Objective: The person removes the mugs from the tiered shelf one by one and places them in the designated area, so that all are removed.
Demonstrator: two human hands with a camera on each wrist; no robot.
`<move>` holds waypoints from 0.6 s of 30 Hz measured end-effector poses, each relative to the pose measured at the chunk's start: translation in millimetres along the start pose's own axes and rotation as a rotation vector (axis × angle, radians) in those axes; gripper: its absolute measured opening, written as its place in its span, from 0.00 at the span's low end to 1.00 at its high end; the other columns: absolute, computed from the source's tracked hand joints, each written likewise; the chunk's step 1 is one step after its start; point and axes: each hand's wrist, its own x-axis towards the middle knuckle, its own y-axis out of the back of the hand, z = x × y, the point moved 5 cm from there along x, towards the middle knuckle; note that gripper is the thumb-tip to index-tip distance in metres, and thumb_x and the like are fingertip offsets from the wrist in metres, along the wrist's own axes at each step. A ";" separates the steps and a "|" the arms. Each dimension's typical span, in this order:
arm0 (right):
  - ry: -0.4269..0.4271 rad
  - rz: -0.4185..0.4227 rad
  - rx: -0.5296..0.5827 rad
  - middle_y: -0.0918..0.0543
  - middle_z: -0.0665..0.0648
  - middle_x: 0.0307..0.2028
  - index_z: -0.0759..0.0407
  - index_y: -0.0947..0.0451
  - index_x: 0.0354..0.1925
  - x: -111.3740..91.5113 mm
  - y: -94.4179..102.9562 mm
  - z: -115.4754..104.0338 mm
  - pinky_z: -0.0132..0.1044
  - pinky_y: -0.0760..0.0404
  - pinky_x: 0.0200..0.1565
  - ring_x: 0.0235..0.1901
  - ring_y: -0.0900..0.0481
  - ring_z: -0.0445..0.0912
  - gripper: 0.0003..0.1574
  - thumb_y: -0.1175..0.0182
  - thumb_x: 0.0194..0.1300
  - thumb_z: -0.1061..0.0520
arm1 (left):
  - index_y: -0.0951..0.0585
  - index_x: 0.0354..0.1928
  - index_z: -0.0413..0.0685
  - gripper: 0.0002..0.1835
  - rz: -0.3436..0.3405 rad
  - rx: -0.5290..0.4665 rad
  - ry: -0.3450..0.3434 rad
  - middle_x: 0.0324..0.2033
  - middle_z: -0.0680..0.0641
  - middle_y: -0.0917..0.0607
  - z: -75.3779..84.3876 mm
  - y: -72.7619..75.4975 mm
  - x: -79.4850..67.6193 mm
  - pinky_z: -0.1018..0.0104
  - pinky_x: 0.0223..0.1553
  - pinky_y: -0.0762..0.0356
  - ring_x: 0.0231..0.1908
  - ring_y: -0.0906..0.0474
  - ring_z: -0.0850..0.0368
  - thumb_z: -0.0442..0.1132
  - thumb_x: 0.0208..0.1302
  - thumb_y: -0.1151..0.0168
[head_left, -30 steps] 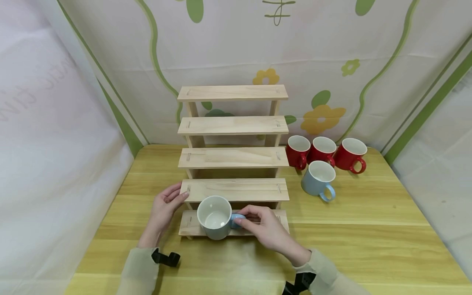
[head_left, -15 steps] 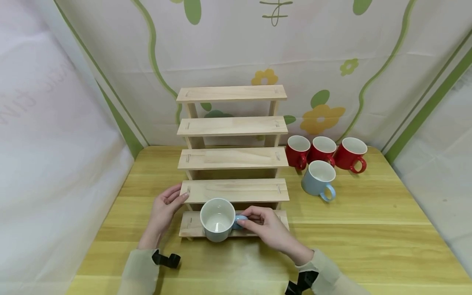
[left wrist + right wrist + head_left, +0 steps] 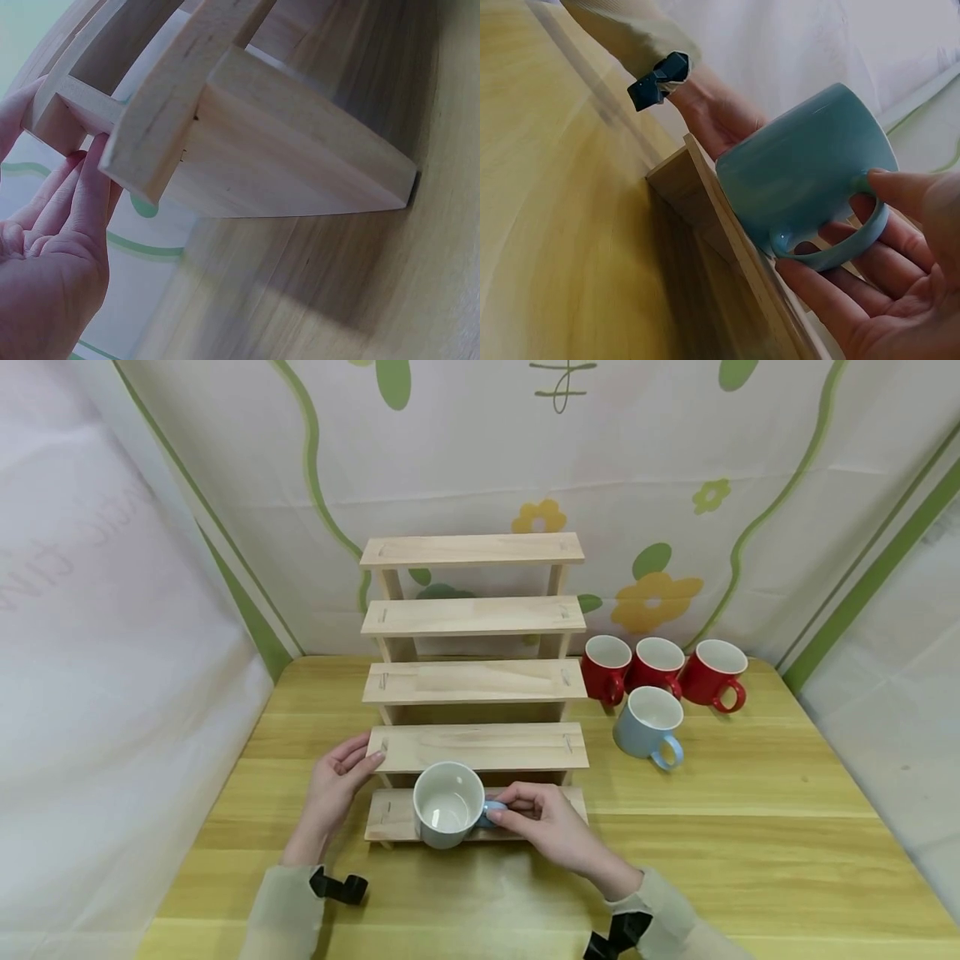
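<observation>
My right hand (image 3: 551, 827) pinches the handle of a light blue mug (image 3: 810, 157) with a white inside. Upright, the mug stands over the middle of the lowest step of a wooden stair-shaped display shelf (image 3: 474, 682), its base right at the board in the right wrist view. My left hand (image 3: 335, 789) holds the left end of the second step from the bottom, the thumb on top. In the left wrist view its fingers (image 3: 90, 187) reach against the edge of that board. The shelf's upper steps carry nothing.
Three red mugs, at left (image 3: 606, 670), middle (image 3: 643, 670) and right (image 3: 705, 677), stand at the table's back right. Before them is another light blue mug (image 3: 639, 727), handle toward the front right. A patterned cloth (image 3: 480, 452) hangs behind the wooden table (image 3: 750, 860).
The right hand has shifted the blue mug slightly to the right along the lowest step. The left hand keeps its hold on the shelf.
</observation>
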 end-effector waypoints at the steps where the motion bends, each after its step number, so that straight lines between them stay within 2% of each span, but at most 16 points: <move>1: 0.000 0.001 0.007 0.13 0.59 0.44 0.65 0.17 0.45 -0.5 0.1 -0.1 0.37 0.15 0.46 0.44 0.15 0.54 0.08 0.35 0.72 0.59 | 0.30 0.68 0.26 0.29 0.001 0.003 0.001 0.50 0.49 0.13 0.1 0.1 -0.1 0.67 0.52 0.19 0.49 0.16 0.60 0.30 0.69 0.34; 7: 0.006 0.021 0.021 0.13 0.58 0.49 0.65 0.17 0.43 -2.9 1.7 1.8 0.39 0.14 0.47 0.47 0.15 0.57 0.08 0.35 0.71 0.60 | 0.30 0.68 0.27 0.29 -0.001 0.009 0.001 0.52 0.45 0.15 0.2 0.0 0.5 0.67 0.52 0.19 0.49 0.16 0.59 0.31 0.69 0.33; 18: 0.040 0.058 0.030 0.12 0.59 0.45 0.67 0.17 0.42 -6.3 3.1 3.8 0.40 0.14 0.46 0.44 0.13 0.55 0.08 0.33 0.69 0.62 | 0.30 0.68 0.28 0.29 -0.002 0.001 0.010 0.52 0.46 0.14 -0.6 0.1 0.2 0.67 0.52 0.19 0.50 0.17 0.59 0.31 0.70 0.34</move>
